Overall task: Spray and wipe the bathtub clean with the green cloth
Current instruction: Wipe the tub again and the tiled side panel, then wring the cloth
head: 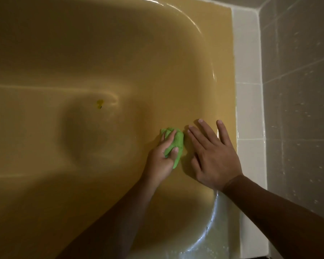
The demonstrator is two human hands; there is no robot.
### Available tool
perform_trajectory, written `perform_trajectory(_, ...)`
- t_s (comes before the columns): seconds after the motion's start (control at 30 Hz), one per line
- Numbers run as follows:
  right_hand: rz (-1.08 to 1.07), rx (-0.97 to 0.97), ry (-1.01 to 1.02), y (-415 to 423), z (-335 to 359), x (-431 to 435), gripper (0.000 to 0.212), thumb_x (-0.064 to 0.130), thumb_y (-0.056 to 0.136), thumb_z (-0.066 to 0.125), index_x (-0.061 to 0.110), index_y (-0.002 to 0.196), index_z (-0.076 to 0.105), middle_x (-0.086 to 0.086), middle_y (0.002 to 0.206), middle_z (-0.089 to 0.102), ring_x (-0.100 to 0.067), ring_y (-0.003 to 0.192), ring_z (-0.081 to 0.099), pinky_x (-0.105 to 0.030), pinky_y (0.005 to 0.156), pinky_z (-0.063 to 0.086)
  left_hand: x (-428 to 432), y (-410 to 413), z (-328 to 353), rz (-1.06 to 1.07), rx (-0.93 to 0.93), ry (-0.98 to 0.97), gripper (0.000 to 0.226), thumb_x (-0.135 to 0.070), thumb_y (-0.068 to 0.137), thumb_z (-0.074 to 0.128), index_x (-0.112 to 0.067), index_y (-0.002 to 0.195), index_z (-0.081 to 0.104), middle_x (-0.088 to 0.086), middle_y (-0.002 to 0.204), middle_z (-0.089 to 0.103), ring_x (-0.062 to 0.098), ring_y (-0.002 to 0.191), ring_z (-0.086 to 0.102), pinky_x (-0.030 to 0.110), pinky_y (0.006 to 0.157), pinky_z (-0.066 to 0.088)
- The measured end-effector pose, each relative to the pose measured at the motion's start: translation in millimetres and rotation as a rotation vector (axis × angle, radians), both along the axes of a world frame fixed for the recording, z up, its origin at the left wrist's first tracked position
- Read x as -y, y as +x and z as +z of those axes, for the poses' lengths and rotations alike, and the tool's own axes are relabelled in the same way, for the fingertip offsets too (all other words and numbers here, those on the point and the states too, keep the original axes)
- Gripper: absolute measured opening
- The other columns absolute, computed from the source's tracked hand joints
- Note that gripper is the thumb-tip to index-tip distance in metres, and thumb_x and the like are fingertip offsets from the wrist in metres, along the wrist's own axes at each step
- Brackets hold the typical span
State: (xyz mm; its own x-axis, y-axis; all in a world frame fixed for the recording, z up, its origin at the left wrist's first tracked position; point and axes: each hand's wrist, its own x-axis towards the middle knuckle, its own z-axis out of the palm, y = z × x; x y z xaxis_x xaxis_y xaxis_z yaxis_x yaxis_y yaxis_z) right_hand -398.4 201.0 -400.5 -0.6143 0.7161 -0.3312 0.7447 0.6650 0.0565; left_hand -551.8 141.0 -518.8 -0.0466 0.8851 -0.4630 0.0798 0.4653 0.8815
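A mustard-yellow bathtub [101, 53] fills most of the view, its curved end at the right. My left hand [162, 157] grips a bunched green cloth [177, 144] against the sloping inner wall near that end. Beside it, my right hand [211, 156] lies flat with fingers spread on the tub's slope and rim, just right of the cloth. No spray bottle is in view.
A small dark yellowish spot [100, 103] marks the tub floor at centre left. A white tiled ledge [249, 109] borders the tub's right end, with a grey tiled wall [299, 90] beyond it. The rim at the lower right [209, 230] shines wet.
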Motion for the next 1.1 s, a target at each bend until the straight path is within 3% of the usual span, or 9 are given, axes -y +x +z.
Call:
perform_trajectory(0.27,0.029,0.164,0.008,-14.3,0.1,-17.1,0.078,0.046,0.089,0.049,0.004,0.155,0.044,-0.009,0.164,0.039,-0.032,0.159,0.014,-0.064,0.126,0.004,-108.8,-15.2,-29.7,0.170,-0.197,-0.129,0.055,-0.024,0.111,0.040,-0.019,0.164,0.027,0.006,0.167,0.033,0.022,0.153,0.033,0.028,0.121,0.024)
perform_trajectory(0.4,0.089,0.337,0.011,-33.3,-4.0,-31.9,0.081,0.052,0.099,0.024,0.002,0.161,0.007,-0.018,0.170,0.003,-0.037,0.159,-0.009,-0.067,0.121,-0.012,-159.0,-31.6,-33.5,0.268,-0.217,-0.128,0.055,-0.022,0.109,0.044,-0.017,0.162,0.032,0.008,0.164,0.040,0.024,0.148,0.040,0.026,0.116,0.029)
perform_trajectory(0.47,0.140,0.411,0.025,-41.4,-6.3,-36.9,0.080,0.054,0.102,0.010,0.000,0.158,-0.011,-0.023,0.167,-0.014,-0.041,0.156,-0.020,-0.069,0.117,-0.017,-150.7,-30.1,-34.4,0.266,-0.186,-0.041,0.057,-0.028,0.104,0.048,-0.021,0.160,0.040,0.004,0.162,0.044,0.019,0.147,0.043,0.031,0.121,0.032)
perform_trajectory(0.53,0.169,0.441,0.037,-46.6,-9.2,-39.1,0.079,0.052,0.103,0.004,-0.002,0.156,-0.015,-0.026,0.167,-0.016,-0.044,0.155,-0.020,-0.069,0.117,-0.016,-112.4,-23.2,-35.4,0.235,-0.110,0.021,0.058,-0.037,0.099,0.051,-0.024,0.155,0.047,-0.002,0.159,0.048,0.012,0.147,0.044,0.037,0.123,0.035)
perform_trajectory(0.67,0.185,0.485,0.049,-49.7,-16.0,-41.3,0.075,0.045,0.103,0.001,-0.005,0.156,-0.016,-0.028,0.167,-0.017,-0.045,0.155,-0.019,-0.069,0.117,-0.013,-3.3,-9.6,-36.0,0.219,-0.046,-0.044,0.054,-0.044,0.096,0.061,-0.030,0.148,0.055,-0.017,0.151,0.050,0.001,0.141,0.047,0.031,0.120,0.038)
perform_trajectory(0.77,0.203,0.506,0.053,-54.1,-19.4,-42.4,0.074,0.044,0.106,0.004,-0.007,0.157,-0.013,-0.030,0.166,-0.016,-0.046,0.156,-0.017,-0.069,0.118,-0.010,31.4,-4.5,-42.8,0.235,-0.098,-0.213,0.050,-0.042,0.099,0.064,-0.034,0.148,0.055,-0.014,0.150,0.055,0.006,0.135,0.054,0.028,0.115,0.043)
perform_trajectory(0.9,0.206,0.513,0.052,-59.7,-27.2,-40.5,0.072,0.040,0.107,0.005,-0.009,0.156,-0.014,-0.033,0.165,-0.016,-0.048,0.155,-0.016,-0.069,0.119,-0.009,-39.5,-20.3,-70.1,0.313,-0.181,-0.348,0.049,-0.036,0.103,0.054,-0.034,0.152,0.051,-0.005,0.153,0.054,0.020,0.135,0.055,0.029,0.112,0.043)
perform_trajectory(1.0,0.244,0.548,0.089,-59.8,-36.2,-38.5,0.074,0.043,0.108,0.006,-0.009,0.155,-0.016,-0.034,0.164,-0.018,-0.049,0.155,-0.016,-0.070,0.119,-0.010,-128.6,-49.4,-79.8,0.399,-0.095,-0.333,0.054,-0.055,0.097,0.049,-0.031,0.144,0.059,0.000,0.135,0.069,0.021,0.110,0.067,0.027,0.090,0.053)
perform_trajectory(1.1,0.242,0.554,0.099,-61.9,-48.1,-35.9,0.077,0.049,0.107,0.009,-0.007,0.155,-0.015,-0.033,0.164,-0.018,-0.049,0.155,-0.016,-0.070,0.120,-0.011,-181.3,-63.8,-74.7,0.514,-0.008,-0.180,0.047,-0.034,0.095,0.056,-0.027,0.141,0.062,-0.013,0.103,0.071,0.013,0.095,0.067,0.030,0.090,0.056)
